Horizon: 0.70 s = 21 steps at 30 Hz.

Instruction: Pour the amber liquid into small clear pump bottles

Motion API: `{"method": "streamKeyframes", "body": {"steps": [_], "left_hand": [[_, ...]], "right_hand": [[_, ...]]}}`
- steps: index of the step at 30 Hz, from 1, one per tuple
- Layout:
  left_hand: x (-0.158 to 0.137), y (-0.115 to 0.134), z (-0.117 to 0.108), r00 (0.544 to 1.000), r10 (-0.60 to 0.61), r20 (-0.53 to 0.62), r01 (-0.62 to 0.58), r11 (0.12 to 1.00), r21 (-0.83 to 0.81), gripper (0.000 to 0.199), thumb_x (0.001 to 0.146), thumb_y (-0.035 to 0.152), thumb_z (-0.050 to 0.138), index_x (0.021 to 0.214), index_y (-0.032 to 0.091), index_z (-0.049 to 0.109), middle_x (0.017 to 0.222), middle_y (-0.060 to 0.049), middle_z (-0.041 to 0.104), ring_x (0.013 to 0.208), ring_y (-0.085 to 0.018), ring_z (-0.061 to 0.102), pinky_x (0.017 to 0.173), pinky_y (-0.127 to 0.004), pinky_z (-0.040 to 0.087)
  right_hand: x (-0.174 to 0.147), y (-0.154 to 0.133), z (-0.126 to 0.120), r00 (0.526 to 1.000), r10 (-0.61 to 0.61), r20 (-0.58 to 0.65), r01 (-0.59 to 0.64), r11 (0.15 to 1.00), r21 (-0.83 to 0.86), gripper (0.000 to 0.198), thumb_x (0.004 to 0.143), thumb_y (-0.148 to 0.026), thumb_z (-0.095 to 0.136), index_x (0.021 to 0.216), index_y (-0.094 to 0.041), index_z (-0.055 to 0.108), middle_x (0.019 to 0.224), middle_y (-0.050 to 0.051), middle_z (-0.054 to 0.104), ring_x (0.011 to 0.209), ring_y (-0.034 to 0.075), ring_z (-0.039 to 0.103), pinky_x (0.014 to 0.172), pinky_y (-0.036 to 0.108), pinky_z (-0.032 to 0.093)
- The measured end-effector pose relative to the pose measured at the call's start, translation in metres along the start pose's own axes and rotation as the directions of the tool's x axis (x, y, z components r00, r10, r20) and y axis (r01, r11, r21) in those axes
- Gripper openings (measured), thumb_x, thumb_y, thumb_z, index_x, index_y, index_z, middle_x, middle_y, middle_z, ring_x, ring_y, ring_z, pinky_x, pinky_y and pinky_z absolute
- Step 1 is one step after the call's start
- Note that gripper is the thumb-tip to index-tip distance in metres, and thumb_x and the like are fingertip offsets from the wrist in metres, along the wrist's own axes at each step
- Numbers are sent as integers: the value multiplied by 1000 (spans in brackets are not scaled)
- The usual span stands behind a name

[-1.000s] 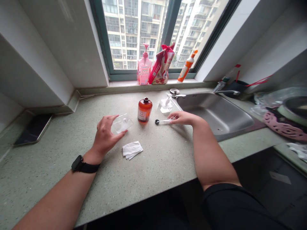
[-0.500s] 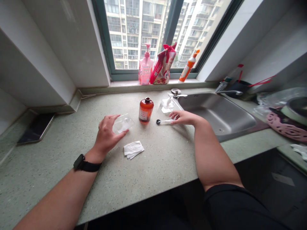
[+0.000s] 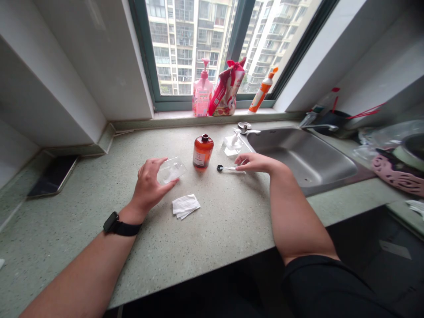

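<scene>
My left hand (image 3: 152, 179) has its thumb and fingers around the sides of a clear square container (image 3: 172, 169). Beside the container stands an amber bottle (image 3: 203, 152) with a pale label and an uncapped dark neck. On the counter to its right lies a thin clear tube (image 3: 228, 168) with a round black cap (image 3: 219, 168) at one end. My right hand (image 3: 250, 162) is over the tube's other end, fingers loosely curled and apart; whether the fingertips touch the tube is hard to see. A folded white tissue (image 3: 186, 206) lies in front of the amber bottle.
Behind my right hand stands a clear box-like container (image 3: 232, 143) with a white pump top, beside the steel sink (image 3: 298, 154). A pink pump bottle (image 3: 202, 95), a red bag (image 3: 228, 90) and an orange bottle (image 3: 261, 93) line the windowsill. A phone (image 3: 53, 176) lies at left.
The whole view has shifted slightly. Both hands keep nearly the same places, and the bottle, tube and tissue stay where they were on the counter.
</scene>
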<state>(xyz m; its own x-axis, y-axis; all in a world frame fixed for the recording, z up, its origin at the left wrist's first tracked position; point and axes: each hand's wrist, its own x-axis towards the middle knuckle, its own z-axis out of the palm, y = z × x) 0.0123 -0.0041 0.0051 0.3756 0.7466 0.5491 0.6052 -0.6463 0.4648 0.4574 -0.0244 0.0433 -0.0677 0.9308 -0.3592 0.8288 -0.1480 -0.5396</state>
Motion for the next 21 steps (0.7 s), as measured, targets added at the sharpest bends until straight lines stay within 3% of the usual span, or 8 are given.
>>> {"method": "streamKeyframes", "body": {"steps": [10, 21], "left_hand": [[0, 0, 0, 1000, -9, 2, 9, 1000, -7, 64, 89, 42, 85, 145, 24, 60, 134, -12, 66, 125, -34, 64, 113, -52, 52], [0, 0, 0, 1000, -18, 3, 18, 1000, -9, 64, 89, 43, 85, 145, 24, 60, 134, -11, 66, 125, -34, 64, 112, -51, 52]], "right_hand": [[3, 0, 2, 998, -29, 60, 32, 997, -64, 50, 76, -68, 79, 100, -24, 83, 103, 8, 80, 94, 27, 68, 78, 36, 50], [8, 4, 4, 999, -34, 32, 35, 999, -33, 48, 69, -57, 86, 102, -23, 78, 103, 7, 79, 95, 27, 70, 78, 36, 53]]}}
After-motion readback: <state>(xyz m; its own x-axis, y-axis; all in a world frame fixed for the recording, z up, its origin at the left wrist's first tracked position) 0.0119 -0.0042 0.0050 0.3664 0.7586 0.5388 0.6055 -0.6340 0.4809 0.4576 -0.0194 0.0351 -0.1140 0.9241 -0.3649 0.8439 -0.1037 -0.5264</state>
